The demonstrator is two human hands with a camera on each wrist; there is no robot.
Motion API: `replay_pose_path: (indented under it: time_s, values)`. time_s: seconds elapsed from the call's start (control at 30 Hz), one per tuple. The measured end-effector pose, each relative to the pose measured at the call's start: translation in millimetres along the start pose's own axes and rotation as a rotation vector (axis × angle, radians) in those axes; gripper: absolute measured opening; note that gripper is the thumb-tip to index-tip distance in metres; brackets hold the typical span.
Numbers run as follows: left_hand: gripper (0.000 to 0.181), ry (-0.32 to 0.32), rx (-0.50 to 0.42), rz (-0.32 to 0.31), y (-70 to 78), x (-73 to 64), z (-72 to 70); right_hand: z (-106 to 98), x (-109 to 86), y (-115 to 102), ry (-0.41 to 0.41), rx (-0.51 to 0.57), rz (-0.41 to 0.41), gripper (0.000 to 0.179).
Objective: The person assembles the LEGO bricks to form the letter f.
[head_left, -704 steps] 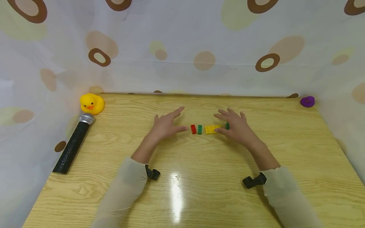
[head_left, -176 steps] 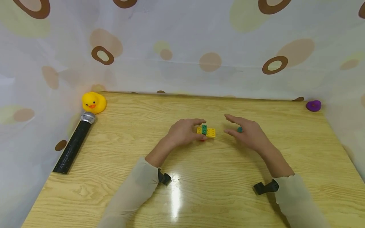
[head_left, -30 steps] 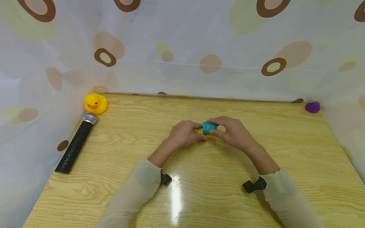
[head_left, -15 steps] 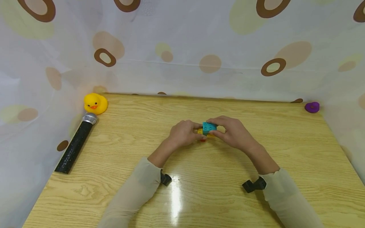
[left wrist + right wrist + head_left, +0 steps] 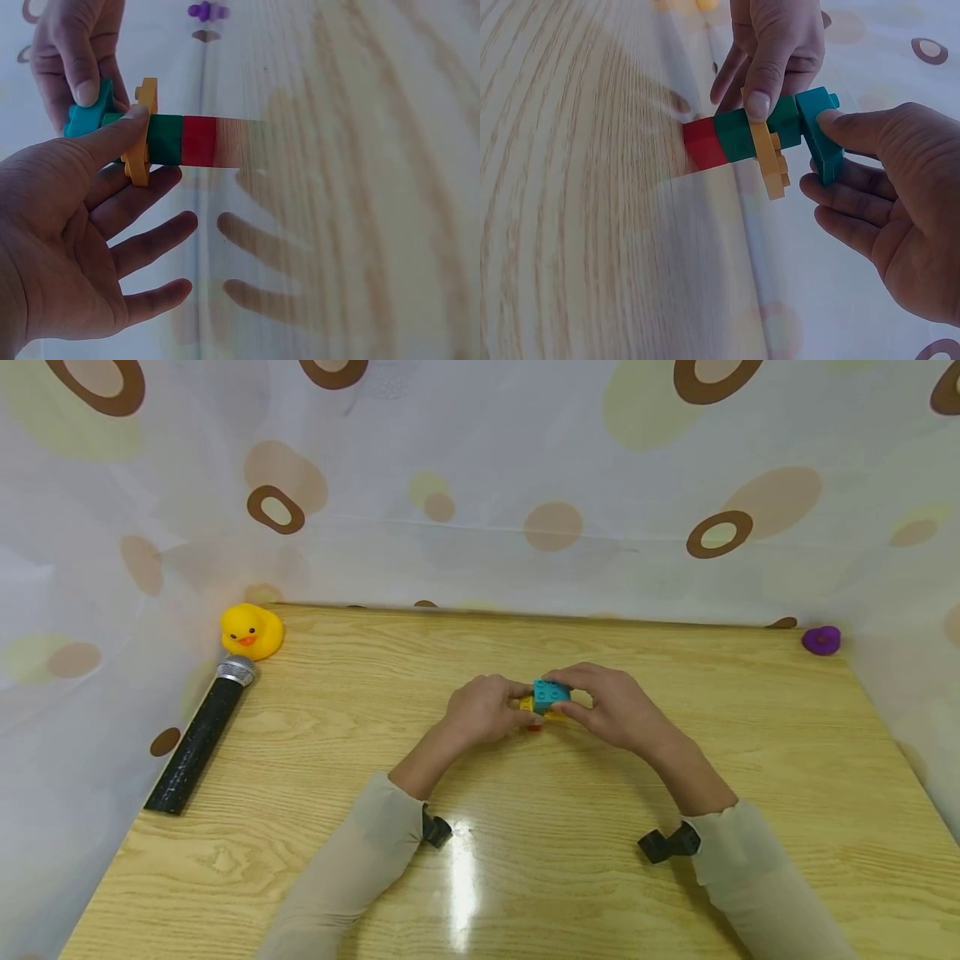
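Observation:
A small toy brick tower stands on the table: a red brick (image 5: 199, 141) at the bottom, a green brick (image 5: 735, 136) above it, a thin yellow brick (image 5: 768, 161) lying crosswise, and a second green brick (image 5: 784, 120). Atop this sits a teal sloped brick (image 5: 550, 692), its studs facing up and seemingly touching the upper green brick. My left hand (image 5: 487, 710) pinches the tower around the yellow brick with thumb and forefinger, its other fingers spread. From the right, my right hand (image 5: 618, 706) grips the teal brick between thumb and fingers.
A yellow rubber duck (image 5: 252, 632) sits at the table's back left corner, with a black microphone (image 5: 198, 739) lying in front of it. At the back right is a small purple duck-like toy (image 5: 822, 641). A patterned curtain (image 5: 480, 485) encloses the back and sides.
The bricks lay apart in a row at first. Later the left hand held the lower stack while the right had the teal brick aside; it has since moved left onto the top. Nearly still this last second.

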State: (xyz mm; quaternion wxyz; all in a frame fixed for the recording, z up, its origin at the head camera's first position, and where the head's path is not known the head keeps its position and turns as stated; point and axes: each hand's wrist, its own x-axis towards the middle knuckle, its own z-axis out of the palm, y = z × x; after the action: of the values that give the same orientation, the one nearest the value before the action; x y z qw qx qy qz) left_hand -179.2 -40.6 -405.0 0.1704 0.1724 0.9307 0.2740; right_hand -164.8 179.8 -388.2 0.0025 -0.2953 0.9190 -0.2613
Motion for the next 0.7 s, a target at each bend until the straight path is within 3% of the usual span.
replay_pose_path:
  time_s: [0.23,0.5,0.7]
  values:
    - [0.058,-0.004,0.004,0.003,-0.5,0.5,0.3,-0.9,0.9,1.3,-0.008,-0.001,-0.036,0.04]
    - [0.058,0.006,0.013,0.0,-0.9,1.6,0.5,1.3,-0.6,-2.9,-0.016,-0.02,0.031,0.042]
    - [0.058,0.006,0.011,0.004,-1.1,2.0,1.4,3.1,-1.7,-2.1,-0.006,-0.015,0.034,0.042]
